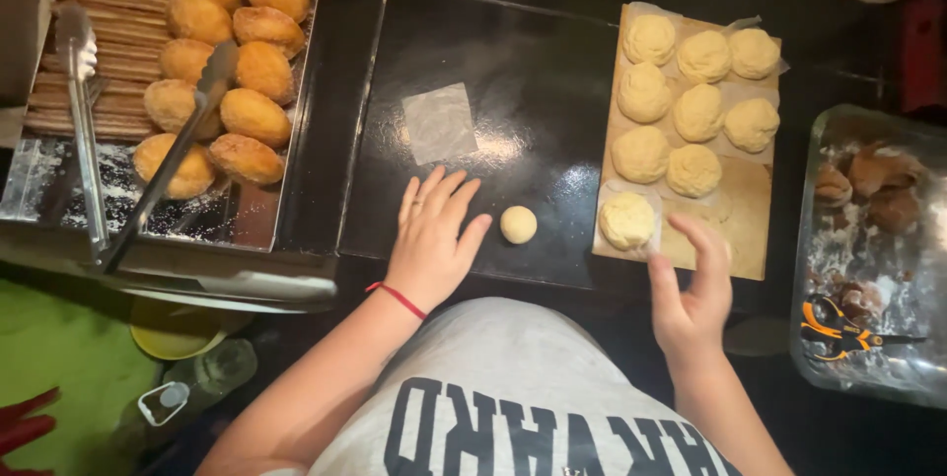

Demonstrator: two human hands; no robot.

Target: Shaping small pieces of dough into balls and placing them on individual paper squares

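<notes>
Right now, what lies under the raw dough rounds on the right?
Pale paper squares on a wooden board lie under the dough rounds. The surface directly beneath each round is covered.

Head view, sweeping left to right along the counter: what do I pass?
Metal tongs → tray of fried golden buns → paper square → left hand → small dough ball → board of raw dough pieces → right hand → foil tray with orange scissors.
</notes>
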